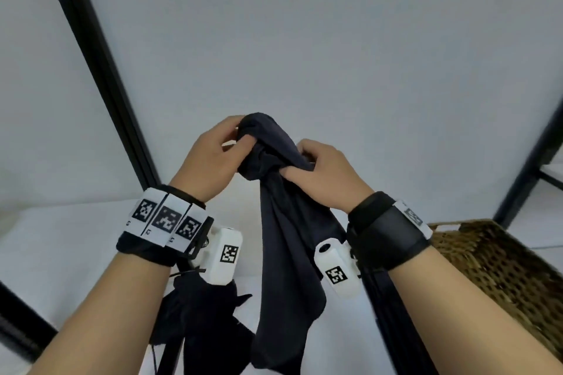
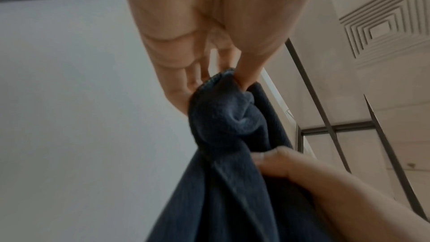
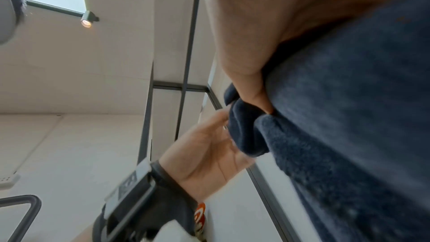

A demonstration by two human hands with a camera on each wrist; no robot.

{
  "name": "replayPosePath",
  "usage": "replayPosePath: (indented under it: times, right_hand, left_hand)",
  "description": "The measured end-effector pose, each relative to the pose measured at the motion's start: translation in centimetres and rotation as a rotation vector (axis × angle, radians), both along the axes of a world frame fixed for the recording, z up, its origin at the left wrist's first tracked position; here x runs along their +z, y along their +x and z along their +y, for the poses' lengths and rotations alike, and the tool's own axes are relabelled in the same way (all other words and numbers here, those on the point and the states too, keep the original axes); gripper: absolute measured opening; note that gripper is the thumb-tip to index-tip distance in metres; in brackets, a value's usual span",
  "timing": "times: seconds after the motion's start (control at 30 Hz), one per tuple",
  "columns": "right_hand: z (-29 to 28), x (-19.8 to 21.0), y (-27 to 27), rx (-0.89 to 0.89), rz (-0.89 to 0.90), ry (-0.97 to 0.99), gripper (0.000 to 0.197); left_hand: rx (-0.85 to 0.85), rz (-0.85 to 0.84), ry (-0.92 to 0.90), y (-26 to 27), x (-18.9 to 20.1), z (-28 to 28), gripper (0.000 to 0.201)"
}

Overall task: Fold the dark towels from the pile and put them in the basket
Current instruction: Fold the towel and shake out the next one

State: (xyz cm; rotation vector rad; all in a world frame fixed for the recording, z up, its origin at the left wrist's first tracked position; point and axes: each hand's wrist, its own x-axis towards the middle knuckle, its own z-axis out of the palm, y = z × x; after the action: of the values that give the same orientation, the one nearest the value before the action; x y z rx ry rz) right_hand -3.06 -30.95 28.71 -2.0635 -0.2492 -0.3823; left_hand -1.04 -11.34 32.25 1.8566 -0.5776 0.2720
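Up high, both hands point(image 1: 213, 158) point(image 1: 323, 173) raised, fingers clamped on the bunched dark towel point(image 1: 286, 240)

Two hands point(image 1: 213, 158), one basket point(image 1: 499, 268)

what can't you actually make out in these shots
- Basket interior: head view, cut off by the right edge and the right forearm.
- Pile: head view, partly behind the left wrist camera; towel count unclear.
- Held towel: bunched between left hand and right hand, lower edge cut off.
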Motion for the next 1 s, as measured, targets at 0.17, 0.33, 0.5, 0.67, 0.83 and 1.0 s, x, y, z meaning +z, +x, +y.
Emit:
replayPosePath:
  times: [0.17,0.33,0.5,0.67,0.83,1.0]
  right_hand:
    - [-1.1,2.3,-3.4,-0.176,-0.071,0.023,0.02]
    - [-1.4,2.1,-6.2,-0.304,-0.062,0.149,0.008]
    - [-0.3,0.3,-8.0,-0.375,-0.03,0.204,0.014]
    - [0.0,-2.9,-9.7,-0.415,0.02,0.228,0.015]
    - [-1.2,-7.2,-11.6,-0.439,0.106,0.278,0.024]
    - [-2.4,-12.2,-13.6,-0.281,0.279,0.396,0.039]
  left_hand:
    - [0.137,0.177,-0.306,-3.3,-3.8,-1.0,0.016]
    - [-0.025,0.238,0.18,-8.7,-11.3,-2.1,0.031]
    - [-0.196,0.335,0.108,-12.6,-13.6,-4.3,0.052]
    - [-0.09,0.314,-0.214,-13.2,-13.4,-4.1,0.019]
    - [-0.049,0.428,-0.307,-13.1,-15.1,-3.3,0.021]
    - [-0.036,0.54,-0.255,-13.9,-19.4,-3.0,0.018]
